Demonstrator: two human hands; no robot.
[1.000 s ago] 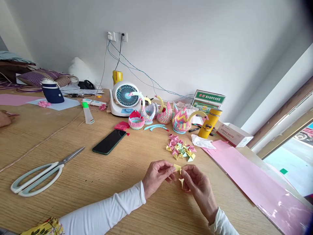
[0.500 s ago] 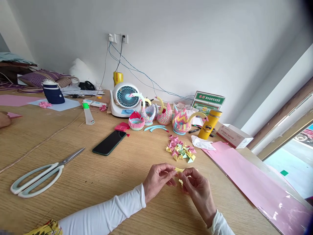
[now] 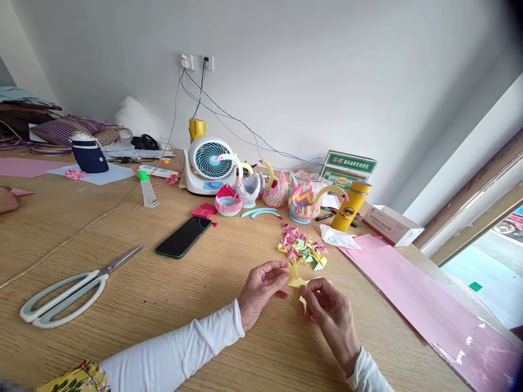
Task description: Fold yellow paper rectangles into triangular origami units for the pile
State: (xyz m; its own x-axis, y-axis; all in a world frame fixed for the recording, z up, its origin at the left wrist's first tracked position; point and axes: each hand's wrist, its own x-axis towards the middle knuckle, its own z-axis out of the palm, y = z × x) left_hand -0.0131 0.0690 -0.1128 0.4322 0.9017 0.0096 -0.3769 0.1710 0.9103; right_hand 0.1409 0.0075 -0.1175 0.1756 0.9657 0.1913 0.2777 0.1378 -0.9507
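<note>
My left hand [image 3: 261,294] pinches a small yellow folded paper piece [image 3: 293,270] between thumb and fingertips, its tip pointing up. Directly below that piece is another yellow paper piece [image 3: 297,282], which runs into the fingertips of my right hand [image 3: 332,310]. The two pieces meet or overlap; whether they are joined I cannot tell. More yellow paper [image 3: 303,302] shows under my right fingers, mostly hidden by them. Just beyond my hands lies a loose pile of pink, yellow and green folded paper pieces [image 3: 304,251].
Behind the pile stand several folded-paper swans [image 3: 301,204], a fan [image 3: 210,163] and a yellow flask [image 3: 352,207]. A phone [image 3: 183,237] and large scissors [image 3: 81,288] lie to the left. Pink sheets [image 3: 412,294] cover the right side. Another person's hand [image 3: 8,200] shows at far left.
My left hand has shifted slightly up and back from my right fingertips. The yellow piece it holds now shows upright, and more yellow paper is visible between my hands.
</note>
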